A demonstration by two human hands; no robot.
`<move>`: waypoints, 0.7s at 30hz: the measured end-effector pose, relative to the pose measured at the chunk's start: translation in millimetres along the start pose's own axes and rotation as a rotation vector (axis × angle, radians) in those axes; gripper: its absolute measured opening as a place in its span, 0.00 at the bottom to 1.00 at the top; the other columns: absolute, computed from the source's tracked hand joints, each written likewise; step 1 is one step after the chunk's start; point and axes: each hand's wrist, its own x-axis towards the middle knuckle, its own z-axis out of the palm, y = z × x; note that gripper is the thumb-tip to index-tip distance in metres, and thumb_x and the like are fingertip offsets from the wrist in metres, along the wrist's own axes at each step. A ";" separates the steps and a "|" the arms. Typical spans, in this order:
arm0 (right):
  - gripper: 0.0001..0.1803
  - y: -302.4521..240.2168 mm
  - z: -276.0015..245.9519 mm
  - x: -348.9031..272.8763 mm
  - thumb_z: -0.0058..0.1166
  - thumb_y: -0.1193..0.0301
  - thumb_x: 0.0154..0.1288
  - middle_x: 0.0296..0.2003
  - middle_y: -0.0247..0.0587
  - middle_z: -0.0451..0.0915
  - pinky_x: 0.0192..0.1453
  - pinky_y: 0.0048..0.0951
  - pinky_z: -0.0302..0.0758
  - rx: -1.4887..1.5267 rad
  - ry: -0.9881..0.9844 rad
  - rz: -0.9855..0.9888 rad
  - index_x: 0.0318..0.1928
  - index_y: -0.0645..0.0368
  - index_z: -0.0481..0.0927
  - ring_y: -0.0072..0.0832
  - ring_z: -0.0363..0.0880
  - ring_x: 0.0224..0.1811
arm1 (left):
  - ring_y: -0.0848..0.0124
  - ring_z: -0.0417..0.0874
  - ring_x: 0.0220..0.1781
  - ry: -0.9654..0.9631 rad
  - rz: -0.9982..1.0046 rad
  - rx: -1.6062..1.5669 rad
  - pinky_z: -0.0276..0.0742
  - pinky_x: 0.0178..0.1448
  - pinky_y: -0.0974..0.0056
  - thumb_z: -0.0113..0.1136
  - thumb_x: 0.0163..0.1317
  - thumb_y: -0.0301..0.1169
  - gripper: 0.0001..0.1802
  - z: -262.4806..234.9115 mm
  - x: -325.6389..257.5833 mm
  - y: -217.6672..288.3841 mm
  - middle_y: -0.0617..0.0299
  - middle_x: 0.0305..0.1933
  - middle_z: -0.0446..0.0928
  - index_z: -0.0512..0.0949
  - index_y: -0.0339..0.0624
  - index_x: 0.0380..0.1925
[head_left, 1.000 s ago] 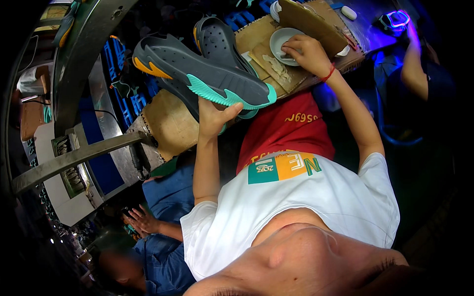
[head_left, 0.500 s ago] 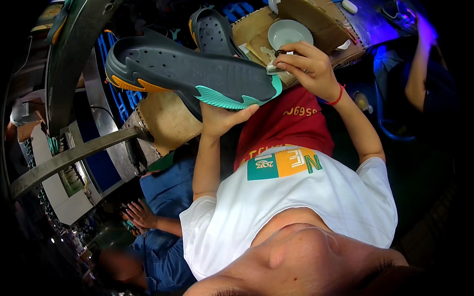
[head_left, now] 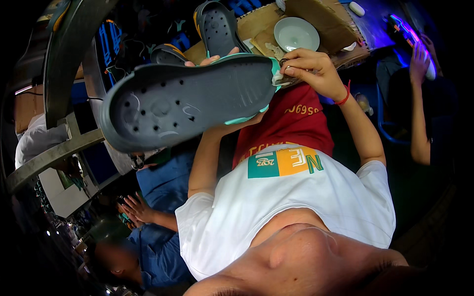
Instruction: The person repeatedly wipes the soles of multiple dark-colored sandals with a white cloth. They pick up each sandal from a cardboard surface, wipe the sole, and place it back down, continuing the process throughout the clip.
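My left hand (head_left: 228, 129) is closed round a dark grey shoe sole (head_left: 197, 96) with teal trim. Its palm is beneath the sole, and its fingertips come over the far edge. The face with several small holes is turned up, the wider end pointing left. At the narrower end, on the right, my right hand (head_left: 316, 71) pinches a small pale-tipped tool (head_left: 279, 79) with a dark part by the fingers. That tip touches or nearly touches the sole's teal-edged end. Most of the tool is hidden by my fingers, so its kind is unclear.
Behind the sole, a white dish (head_left: 296, 34) sits in an open cardboard box (head_left: 323, 19). Another grey sole (head_left: 217, 29) stands left of it. A curved metal frame (head_left: 69, 54) rises at left. One co-worker's hand (head_left: 138, 209) shows lower left, another's (head_left: 419, 61) at right.
The sole has rolled in my left hand, so its holed face now shows broadly and less teal side is visible. My right hand stays by the narrow end. The right-hand co-worker's hands have shifted.
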 end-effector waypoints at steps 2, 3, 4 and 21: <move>0.06 -0.1 1.7 -0.6 0.58 0.75 0.61 0.36 0.41 0.82 0.44 0.23 0.74 0.095 -0.012 0.052 0.37 0.64 0.85 0.28 0.80 0.39 | 0.55 0.60 0.71 0.100 0.005 -0.234 0.48 0.75 0.45 0.61 0.50 0.51 0.41 4.7 2.1 1.9 0.52 0.72 0.56 0.60 0.54 0.64; 0.06 0.4 3.7 -0.1 0.58 0.75 0.61 0.36 0.41 0.82 0.44 0.23 0.74 0.141 -0.022 0.068 0.37 0.64 0.85 0.27 0.80 0.39 | 0.55 0.60 0.71 0.205 -0.010 -0.570 0.47 0.76 0.45 0.53 0.56 0.56 0.35 14.8 0.2 -0.8 0.49 0.72 0.56 0.64 0.53 0.61; 0.06 0.6 5.7 0.2 0.58 0.75 0.61 0.37 0.41 0.82 0.45 0.23 0.74 0.186 -0.032 0.085 0.37 0.64 0.85 0.27 0.80 0.39 | 0.55 0.61 0.71 0.261 -0.071 -0.812 0.49 0.75 0.45 0.47 0.61 0.58 0.32 19.0 -1.5 0.6 0.47 0.71 0.56 0.66 0.53 0.59; 0.05 -40.4 34.3 23.7 0.59 0.80 0.57 0.37 0.46 0.81 0.42 0.25 0.73 0.238 -0.101 -0.161 0.34 0.65 0.84 0.31 0.79 0.37 | 0.46 0.67 0.66 0.650 0.304 -0.945 0.69 0.66 0.45 0.28 0.73 0.42 0.23 63.2 0.1 -56.3 0.30 0.63 0.60 0.58 0.42 0.60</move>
